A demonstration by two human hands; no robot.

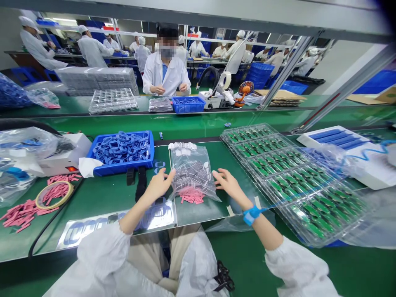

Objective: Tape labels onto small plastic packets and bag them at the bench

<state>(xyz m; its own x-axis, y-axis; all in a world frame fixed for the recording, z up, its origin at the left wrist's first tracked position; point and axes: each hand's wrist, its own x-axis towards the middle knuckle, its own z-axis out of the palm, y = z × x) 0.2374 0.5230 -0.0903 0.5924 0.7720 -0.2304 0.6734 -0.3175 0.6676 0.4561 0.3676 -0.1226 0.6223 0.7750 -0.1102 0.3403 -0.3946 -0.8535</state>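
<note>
A clear plastic bag (192, 171) lies on the green mat before me, with many small grey striped pieces inside. Pink strips (192, 195) show at its lower end; whether all of them are inside the bag I cannot tell. At the bag's left edge is my left hand (158, 185), thumb and fingers apart. My right hand (228, 182) hovers by the right edge with fingers spread, holding nothing. Whether either hand touches the plastic is unclear. A blue wrist strap (252, 215) circles my right wrist. White pieces (182, 146) lie along the bag's top.
To the left stand a blue bin (123, 167) of blue plastic frames, a tape roll (38, 201) and loose pink strips (21, 214). Clear trays (266, 177) of green circuit boards fill the right. A co-worker (167, 74) sits across the bench behind another blue bin (189, 108).
</note>
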